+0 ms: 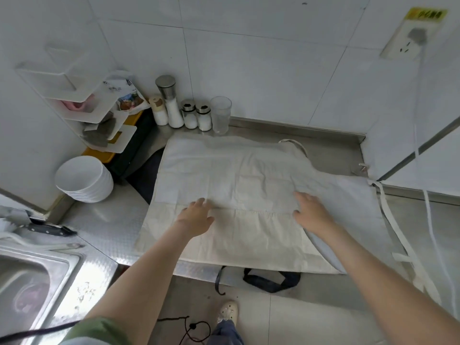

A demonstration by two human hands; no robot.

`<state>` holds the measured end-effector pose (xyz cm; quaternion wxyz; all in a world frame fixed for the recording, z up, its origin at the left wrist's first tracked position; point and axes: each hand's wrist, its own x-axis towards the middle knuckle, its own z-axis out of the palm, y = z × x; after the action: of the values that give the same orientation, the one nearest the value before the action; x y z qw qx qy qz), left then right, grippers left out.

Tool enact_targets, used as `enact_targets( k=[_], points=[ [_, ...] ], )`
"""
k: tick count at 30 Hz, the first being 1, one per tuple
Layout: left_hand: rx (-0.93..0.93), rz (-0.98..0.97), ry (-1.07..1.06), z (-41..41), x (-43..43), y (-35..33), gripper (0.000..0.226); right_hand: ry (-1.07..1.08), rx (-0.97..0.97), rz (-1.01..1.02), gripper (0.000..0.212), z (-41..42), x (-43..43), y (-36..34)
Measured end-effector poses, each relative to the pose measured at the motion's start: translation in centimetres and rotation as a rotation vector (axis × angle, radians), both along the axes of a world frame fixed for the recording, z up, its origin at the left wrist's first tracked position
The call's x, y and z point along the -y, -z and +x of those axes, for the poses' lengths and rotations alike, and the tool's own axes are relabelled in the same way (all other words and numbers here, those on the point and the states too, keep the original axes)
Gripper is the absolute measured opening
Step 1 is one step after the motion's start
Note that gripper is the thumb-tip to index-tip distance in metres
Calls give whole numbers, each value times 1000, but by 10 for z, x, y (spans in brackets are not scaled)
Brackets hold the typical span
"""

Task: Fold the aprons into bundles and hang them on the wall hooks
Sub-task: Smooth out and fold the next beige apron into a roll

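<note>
Because the cream apron (224, 170) must be folded into a bundle, it lies spread out flat on the steel counter (107, 225), where there is room to smooth it. The left hand (196, 215) is open, with straight fingers pressing down on the near middle of the cloth. The right hand (311, 212) is open too and lies flat on the apron a little to the right. I think both hands are flattening the cloth or holding it in place so that a fold will come out neat. The apron's long white ties (388, 220) trail off the right side and hang over the near edge, so they will need gathering up. A dark strap (271, 280) hangs down from under the near edge. It may be part of another apron below, but I cannot tell. At the far side, shakers (189, 115) and a glass (220, 114) stand against the wall, out of the way. White bowls (84, 178) are stacked on the left. I cannot make out any wall hooks, so hanging looks a long way off.
</note>
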<state>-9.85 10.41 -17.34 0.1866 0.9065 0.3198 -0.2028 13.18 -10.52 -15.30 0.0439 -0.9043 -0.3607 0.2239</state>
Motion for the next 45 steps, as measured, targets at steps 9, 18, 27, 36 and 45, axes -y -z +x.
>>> enact_targets(
  k=[9, 18, 27, 36, 45],
  points=[
    [205, 111, -74, 78, -88, -10, 53, -149, 114, 158, 57, 24, -157, 7],
    [-73, -8, -64, 151, -148, -8, 26, -127, 65, 47, 30, 79, -223, 21],
    [111, 180, -14, 177, -192, 14, 31, -43, -65, -39, 59, 118, -245, 27],
    [405, 95, 248, 214, -184, 1, 64, -305, -128, -20, 18, 117, -267, 3],
    [248, 306, 607, 217, -176, -55, 18, -470, 52, 12, 16, 103, -231, -50]
  ],
)
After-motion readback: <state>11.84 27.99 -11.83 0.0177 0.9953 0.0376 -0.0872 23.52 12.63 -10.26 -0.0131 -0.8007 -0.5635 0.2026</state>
